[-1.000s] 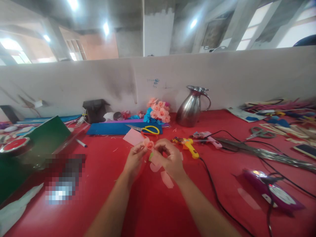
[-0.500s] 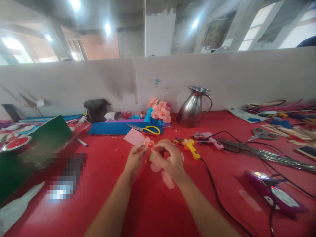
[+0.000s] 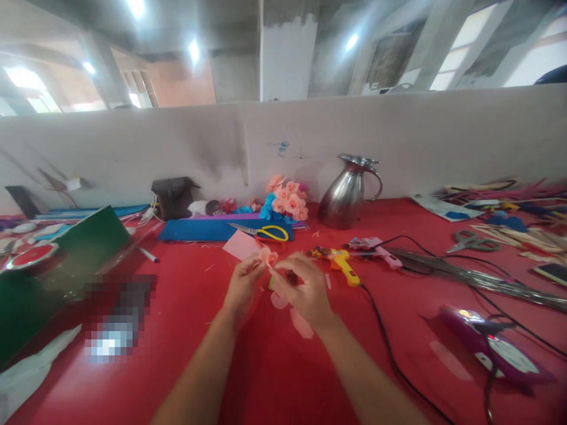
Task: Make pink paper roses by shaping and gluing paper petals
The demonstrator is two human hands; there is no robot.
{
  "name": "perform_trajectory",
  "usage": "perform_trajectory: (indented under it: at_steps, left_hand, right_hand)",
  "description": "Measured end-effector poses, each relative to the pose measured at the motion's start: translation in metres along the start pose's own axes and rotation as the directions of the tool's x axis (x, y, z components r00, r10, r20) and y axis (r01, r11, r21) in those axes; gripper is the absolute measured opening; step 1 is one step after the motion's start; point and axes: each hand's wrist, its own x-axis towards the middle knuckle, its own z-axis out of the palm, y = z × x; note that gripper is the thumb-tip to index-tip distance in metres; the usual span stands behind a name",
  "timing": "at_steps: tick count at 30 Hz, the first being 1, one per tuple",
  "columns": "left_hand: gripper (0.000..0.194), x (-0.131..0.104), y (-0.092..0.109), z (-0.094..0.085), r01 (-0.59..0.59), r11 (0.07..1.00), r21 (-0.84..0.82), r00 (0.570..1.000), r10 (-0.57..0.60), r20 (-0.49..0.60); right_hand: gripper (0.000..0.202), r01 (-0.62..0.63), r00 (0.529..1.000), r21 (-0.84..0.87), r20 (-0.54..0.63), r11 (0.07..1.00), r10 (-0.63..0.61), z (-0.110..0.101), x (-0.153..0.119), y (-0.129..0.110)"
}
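Observation:
A small peach paper flower (image 3: pixel 268 257) is held up over the red table, its petals curled around a rolled centre. My left hand (image 3: pixel 243 280) is closed, thumb and fingers pinching the flower's left side. On the other side, my right hand (image 3: pixel 305 289) has its thumb and forefinger together at the flower's lower right petal edge. Its remaining fingers are curled and partly hidden. Beneath the hands lie loose pink paper petals (image 3: pixel 302 323) and a bit of green. A pink paper sheet (image 3: pixel 241 244) lies just behind the left hand.
Yellow-handled scissors (image 3: pixel 272 234) rest on blue paper (image 3: pixel 204 231) behind the hands. To the right lie a yellow glue gun (image 3: pixel 348 270) with a trailing cord, a pink glue gun (image 3: pixel 383 252) and a purple power strip (image 3: pixel 500 348). A steel jug (image 3: pixel 343 198) and peach flowers (image 3: pixel 290 200) stand behind.
My right thumb and forefinger have shifted slightly at the flower's lower right edge, and the flower has turned a little. My left hand keeps its pinch.

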Motion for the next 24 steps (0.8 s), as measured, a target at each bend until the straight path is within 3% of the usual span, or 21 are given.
perform_trajectory:
  at_steps: [7, 13, 19, 21, 24]
  left_hand:
    - [0.015, -0.001, 0.002, 0.004, -0.010, 1.000, 0.023, 1.000, 0.010, 0.009]
    - [0.018, 0.001, -0.002, 0.001, 0.024, 0.998, -0.050, 0.999, -0.026, -0.027]
    - [0.017, 0.004, -0.005, -0.003, 0.033, 0.984, -0.174, 0.996, -0.047, -0.078]
    - [0.017, 0.003, -0.006, -0.003, 0.060, 0.984, -0.168, 0.995, -0.072, -0.065]
    - [0.016, 0.001, -0.007, -0.001, 0.107, 0.979, -0.173, 0.993, -0.112, -0.021]
  right_hand:
    - [0.008, 0.064, 0.997, -0.160, -0.039, 0.985, -0.071, 0.003, -0.005, 0.000]
    - [0.009, 0.084, 0.996, -0.129, -0.022, 0.988, -0.087, 0.003, -0.010, -0.003]
    - [0.007, -0.122, 0.978, 0.044, -0.165, 0.992, 0.128, 0.003, -0.007, -0.001]
    - [0.010, -0.208, 0.962, 0.134, -0.150, 0.969, 0.227, 0.004, -0.004, 0.002]
    - [0.014, -0.303, 0.945, 0.279, -0.040, 0.911, 0.326, 0.006, 0.000, 0.006]
